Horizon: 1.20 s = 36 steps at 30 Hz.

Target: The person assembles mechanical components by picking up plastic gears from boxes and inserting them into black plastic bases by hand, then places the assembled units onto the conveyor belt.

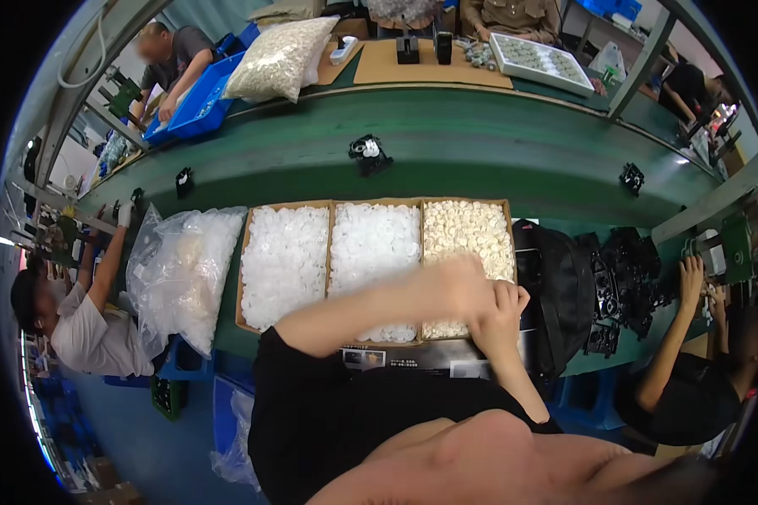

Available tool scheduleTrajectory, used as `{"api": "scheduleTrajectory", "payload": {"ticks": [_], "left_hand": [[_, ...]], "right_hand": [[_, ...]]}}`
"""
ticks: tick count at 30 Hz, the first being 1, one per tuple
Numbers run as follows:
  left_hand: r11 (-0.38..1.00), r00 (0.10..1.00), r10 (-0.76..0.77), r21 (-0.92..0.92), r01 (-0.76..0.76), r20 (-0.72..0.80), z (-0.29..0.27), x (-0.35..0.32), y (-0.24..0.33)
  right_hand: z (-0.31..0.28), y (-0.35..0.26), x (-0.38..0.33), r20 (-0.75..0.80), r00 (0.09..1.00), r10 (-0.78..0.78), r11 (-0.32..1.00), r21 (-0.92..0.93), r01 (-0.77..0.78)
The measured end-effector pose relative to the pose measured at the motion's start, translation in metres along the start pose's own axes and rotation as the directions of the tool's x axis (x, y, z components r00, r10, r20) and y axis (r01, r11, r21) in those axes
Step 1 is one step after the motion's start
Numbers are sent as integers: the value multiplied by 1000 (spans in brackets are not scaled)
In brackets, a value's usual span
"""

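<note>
My left hand [461,284] reaches across to the right, smeared by motion, so its fingers cannot be made out. Close against it, my right hand [500,318] has its fingers bent and closed; whatever they may hold is hidden. Both hands are above a cardboard box of small cream-coloured plastic parts [467,227]. To its left are a box of small white parts [375,231] and another box of similar white parts [285,261]. My left forearm covers part of the middle box.
Beyond the boxes runs a green conveyor belt [269,160] carrying black assemblies [368,155]. A clear bag of white parts [185,269] lies left; a black bag [552,286] and piled black parts [619,282] lie right. Co-workers sit at both sides and across.
</note>
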<state>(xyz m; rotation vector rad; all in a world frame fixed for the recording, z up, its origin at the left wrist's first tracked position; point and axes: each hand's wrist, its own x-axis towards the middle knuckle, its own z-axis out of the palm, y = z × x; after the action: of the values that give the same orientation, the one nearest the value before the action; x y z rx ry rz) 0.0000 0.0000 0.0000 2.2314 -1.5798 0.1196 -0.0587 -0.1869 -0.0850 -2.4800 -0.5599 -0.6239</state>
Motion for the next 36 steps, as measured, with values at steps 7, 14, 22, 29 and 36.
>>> {"api": "scheduleTrajectory", "payload": {"ticks": [7,14,22,29,36], "left_hand": [[756,996,47,-649,-82,-72,94,-14,80],[-345,985,-7,-925,161,174,211,-15,116],[10,886,149,-896,444,440,300,-36,119],[533,883,175,-796,287,436,341,-37,115],[660,900,265,-745,93,346,364,-37,129]], "right_hand": [[-6,0,0,-30,999,-27,999,-18,27],[-5,-3,1,-73,996,-42,999,-28,40],[-3,-3,1,-109,994,-13,999,-41,9],[-2,-8,-1,-106,994,26,998,-62,-32],[2,-8,0,-120,992,27,997,-70,-35]]}}
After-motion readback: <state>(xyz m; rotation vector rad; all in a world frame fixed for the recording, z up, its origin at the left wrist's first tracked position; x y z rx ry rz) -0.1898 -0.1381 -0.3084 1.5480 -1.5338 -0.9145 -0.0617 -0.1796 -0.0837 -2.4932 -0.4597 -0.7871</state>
